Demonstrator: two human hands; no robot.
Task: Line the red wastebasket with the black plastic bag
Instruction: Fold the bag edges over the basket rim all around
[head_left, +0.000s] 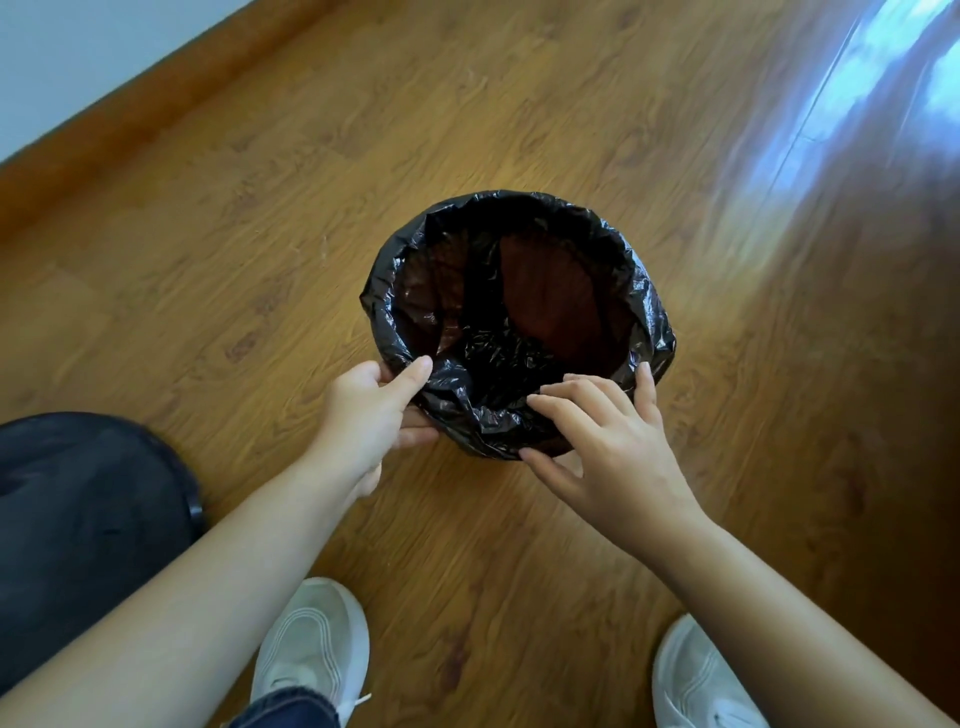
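Black bag (524, 415) sits in the wastebasket (561, 301) on the wood floor (260, 234), its edge folded over the rim. My left hand (371, 413) pinches the near-left fold. My right hand (605, 441) rests spread-fingered on the near edge, gripping nothing.

The bag (519, 312) covers the basket's rim and outer wall all round; only a dim reddish tint through the film inside hints at it. The left hand (371, 415) has its fingers tucked behind the bag's near-left fold, so how its grip closes stays unseen. The 2 shoes (311, 644) run off the bottom edge. A dark round object (88, 519) is cut by the left edge, unidentifiable. Glare washes out the floor (857, 104) at upper right.
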